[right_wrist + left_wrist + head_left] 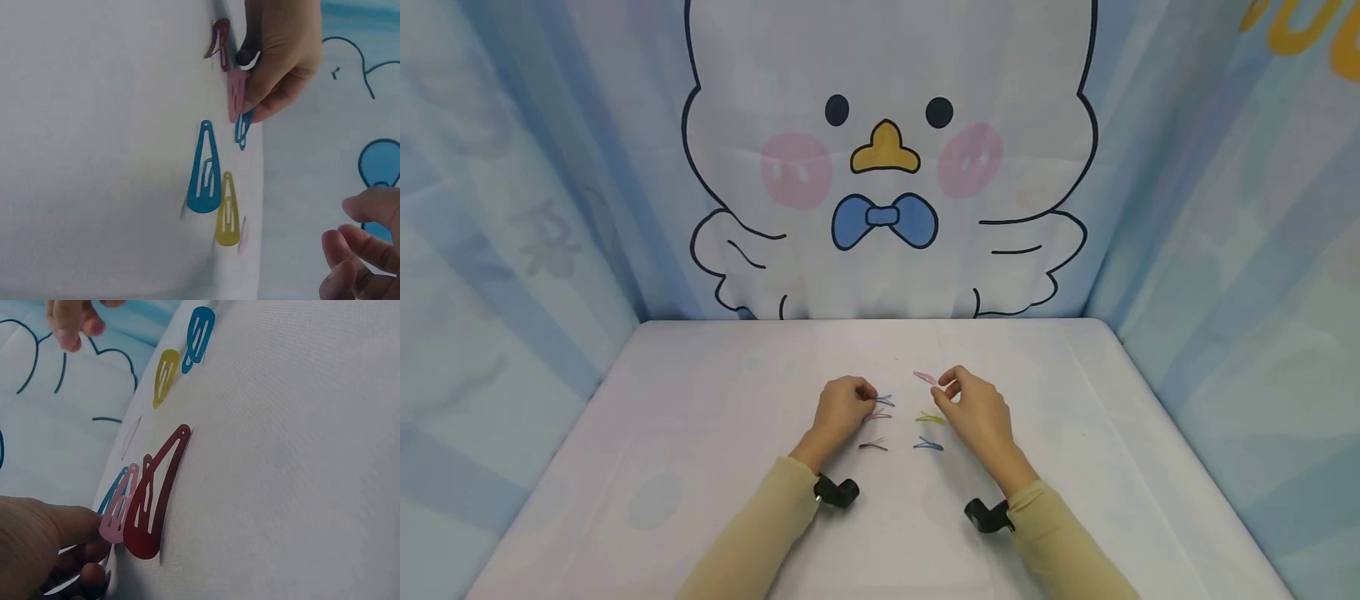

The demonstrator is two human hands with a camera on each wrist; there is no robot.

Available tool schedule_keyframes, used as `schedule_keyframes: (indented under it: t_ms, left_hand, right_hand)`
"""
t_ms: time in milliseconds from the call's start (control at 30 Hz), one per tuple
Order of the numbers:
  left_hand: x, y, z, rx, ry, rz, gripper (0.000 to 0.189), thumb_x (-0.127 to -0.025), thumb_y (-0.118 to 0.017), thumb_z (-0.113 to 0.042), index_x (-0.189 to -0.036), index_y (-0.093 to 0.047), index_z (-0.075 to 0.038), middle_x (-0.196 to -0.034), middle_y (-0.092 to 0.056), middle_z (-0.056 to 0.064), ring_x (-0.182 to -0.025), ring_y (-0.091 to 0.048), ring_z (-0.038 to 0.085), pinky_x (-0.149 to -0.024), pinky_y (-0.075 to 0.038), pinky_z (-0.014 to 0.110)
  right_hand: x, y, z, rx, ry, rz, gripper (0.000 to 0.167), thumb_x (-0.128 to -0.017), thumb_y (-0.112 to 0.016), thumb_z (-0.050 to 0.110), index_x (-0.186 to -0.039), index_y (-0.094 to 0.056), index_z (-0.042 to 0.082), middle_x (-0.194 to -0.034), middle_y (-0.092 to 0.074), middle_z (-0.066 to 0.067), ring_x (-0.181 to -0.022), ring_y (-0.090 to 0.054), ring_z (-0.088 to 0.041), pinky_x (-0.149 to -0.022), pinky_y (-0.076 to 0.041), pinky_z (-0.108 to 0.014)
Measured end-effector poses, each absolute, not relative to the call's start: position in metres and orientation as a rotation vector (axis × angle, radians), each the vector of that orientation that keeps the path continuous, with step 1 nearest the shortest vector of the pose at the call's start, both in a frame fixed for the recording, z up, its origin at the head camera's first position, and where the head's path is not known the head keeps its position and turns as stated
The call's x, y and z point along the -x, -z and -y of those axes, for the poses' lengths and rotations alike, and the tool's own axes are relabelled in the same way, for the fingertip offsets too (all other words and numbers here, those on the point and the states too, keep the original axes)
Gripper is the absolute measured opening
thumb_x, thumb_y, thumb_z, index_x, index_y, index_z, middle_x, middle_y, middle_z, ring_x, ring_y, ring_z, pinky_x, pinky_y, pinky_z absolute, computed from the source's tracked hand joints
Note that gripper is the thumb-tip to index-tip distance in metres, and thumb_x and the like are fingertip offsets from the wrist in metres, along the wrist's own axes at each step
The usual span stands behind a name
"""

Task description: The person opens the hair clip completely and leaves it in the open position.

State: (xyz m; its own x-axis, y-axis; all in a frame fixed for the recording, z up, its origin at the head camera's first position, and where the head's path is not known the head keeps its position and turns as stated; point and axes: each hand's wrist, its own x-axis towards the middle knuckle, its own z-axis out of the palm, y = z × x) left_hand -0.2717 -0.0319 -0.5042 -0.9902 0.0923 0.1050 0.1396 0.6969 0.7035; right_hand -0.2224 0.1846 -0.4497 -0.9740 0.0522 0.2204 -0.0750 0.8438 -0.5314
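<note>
My left hand (842, 408) pinches the wide end of a blue snap hair clip (244, 130) at the far end of the left column. Nearer in that column lie a pink hair clip (112, 530), close to the fingers, and a dark red hair clip (144, 542). My right hand (983, 412) is raised beside another pink hair clip (924, 377), its fingers loosely bent with nothing between them. Nearer in the right column are a yellow hair clip (228, 232) and a second blue hair clip (204, 203).
The clips lie on a pale cloth-covered table (662, 400). A printed curtain (887, 275) with a cartoon bird hangs behind the table, and more curtain (1240, 250) flanks both sides. Each wrist wears a small black camera (837, 492).
</note>
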Motion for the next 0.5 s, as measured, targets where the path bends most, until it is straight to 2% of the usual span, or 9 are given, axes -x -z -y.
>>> schedule_keyframes:
  t_ms: [367,500]
  left_hand:
    - [0.276,0.504,0.032,0.191,1.238,2.871,0.010,-0.085,-0.080,-0.005,-0.092,-0.074,-0.008,-0.083,-0.069,0.002,-0.078,-0.060,0.014,-0.074,-0.052,0.032]
    - [0.275,0.500,0.036,0.188,1.246,2.879,0.011,-0.084,-0.081,-0.005,-0.093,-0.073,-0.006,-0.085,-0.068,0.004,-0.079,-0.060,0.016,-0.075,-0.052,0.033]
  right_hand:
    - [0.262,0.476,-0.187,0.067,-0.945,2.878,0.019,-0.100,-0.066,0.020,-0.113,-0.070,0.007,-0.101,-0.072,-0.010,-0.087,-0.063,-0.024,-0.077,-0.051,-0.039]
    - [0.273,0.481,-0.185,0.075,-0.937,2.914,0.018,-0.099,-0.064,0.015,-0.113,-0.070,0.005,-0.103,-0.071,-0.013,-0.089,-0.063,-0.026,-0.080,-0.052,-0.042]
